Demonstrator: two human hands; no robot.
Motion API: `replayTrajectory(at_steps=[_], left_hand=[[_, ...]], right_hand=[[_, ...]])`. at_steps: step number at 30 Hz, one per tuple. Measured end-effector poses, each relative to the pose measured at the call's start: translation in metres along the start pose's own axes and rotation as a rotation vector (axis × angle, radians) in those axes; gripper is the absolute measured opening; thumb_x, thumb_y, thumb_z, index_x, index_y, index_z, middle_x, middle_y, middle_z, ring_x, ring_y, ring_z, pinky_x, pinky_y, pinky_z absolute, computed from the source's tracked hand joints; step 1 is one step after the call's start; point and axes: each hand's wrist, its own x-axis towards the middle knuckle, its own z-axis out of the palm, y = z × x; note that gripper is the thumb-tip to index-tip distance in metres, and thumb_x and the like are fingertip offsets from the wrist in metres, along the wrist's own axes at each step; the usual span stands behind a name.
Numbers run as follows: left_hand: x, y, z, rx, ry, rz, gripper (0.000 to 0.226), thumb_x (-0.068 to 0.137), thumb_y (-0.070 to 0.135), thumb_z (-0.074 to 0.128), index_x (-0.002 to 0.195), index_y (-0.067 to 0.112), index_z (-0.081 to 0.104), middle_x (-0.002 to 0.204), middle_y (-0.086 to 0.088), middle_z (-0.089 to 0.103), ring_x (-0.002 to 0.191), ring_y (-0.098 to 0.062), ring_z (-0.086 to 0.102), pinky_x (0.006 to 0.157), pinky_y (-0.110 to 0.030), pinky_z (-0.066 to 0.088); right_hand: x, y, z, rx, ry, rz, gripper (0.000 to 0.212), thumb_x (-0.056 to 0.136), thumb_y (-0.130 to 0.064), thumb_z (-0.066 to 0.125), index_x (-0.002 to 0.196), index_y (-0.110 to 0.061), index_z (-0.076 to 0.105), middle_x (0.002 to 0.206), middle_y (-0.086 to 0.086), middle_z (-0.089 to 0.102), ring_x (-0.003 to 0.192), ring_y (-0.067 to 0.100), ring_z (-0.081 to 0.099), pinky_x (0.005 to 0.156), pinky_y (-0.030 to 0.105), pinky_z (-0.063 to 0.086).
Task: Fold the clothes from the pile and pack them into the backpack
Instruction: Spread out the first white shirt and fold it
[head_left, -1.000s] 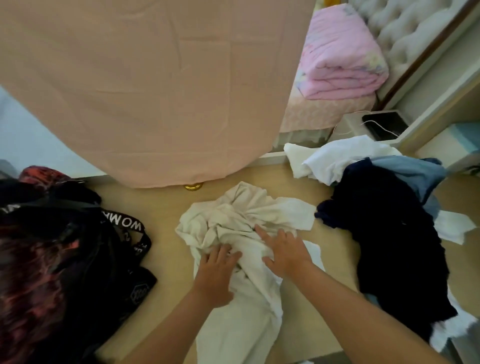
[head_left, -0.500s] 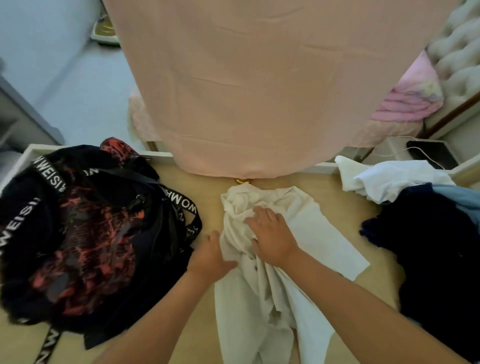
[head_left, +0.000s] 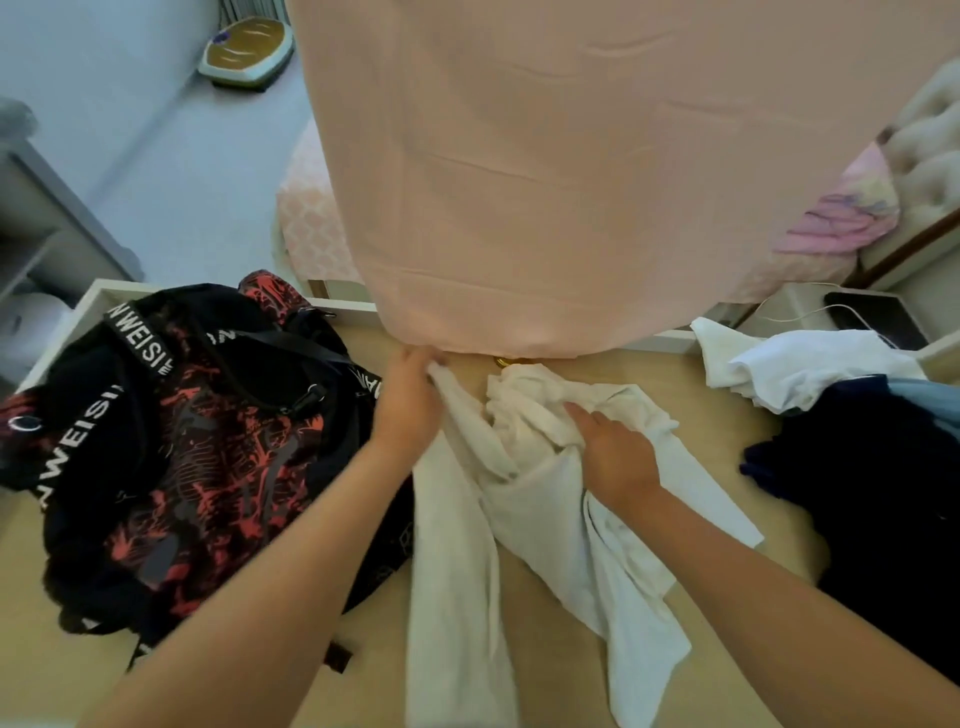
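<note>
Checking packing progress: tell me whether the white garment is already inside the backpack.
No, the white garment lies crumpled outside, beside the backpack, its edge gripped by the left hand.

A large pink sheet (head_left: 571, 182) hangs across the middle. Left of it and farther back, a bathroom scale (head_left: 247, 52) sits on the pale floor. To the sheet's right lie a folded pink quilt (head_left: 841, 218), a tufted headboard (head_left: 930, 156) and a dark tablet (head_left: 878, 317) with a white cable (head_left: 800, 312). A small gold object (head_left: 506, 361) peeks out under its hem.
</note>
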Motion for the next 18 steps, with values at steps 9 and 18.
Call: replayTrajectory(at_steps=[9,18], left_hand=[[-0.01,0.003,-0.003,0.876,-0.97,-0.125,0.014,0.093,0.017,0.045,0.097,0.016,0.059,0.106,-0.002,0.062,0.097,-0.023,0.059,0.084,-0.034,0.049],[-0.052,-0.026,0.052,0.6,-0.467,0.033,0.043,0.094,0.014,0.052,0.135,0.015,0.041,0.132,-0.005,0.044,0.122,-0.026,0.043,0.093,-0.037,0.046]], right_hand=[[-0.03,-0.012,-0.026,0.21,-0.888,-0.061,0.027,0.084,-0.019,0.06,0.106,-0.025,0.074,0.097,-0.006,0.071,0.082,0.017,0.066,0.068,0.025,0.052],[0.001,-0.011,-0.002,0.464,-0.303,0.16,0.074,0.088,-0.053,0.062,0.15,-0.026,0.033,0.149,-0.001,0.037,0.127,0.025,0.05,0.089,0.034,0.047]])
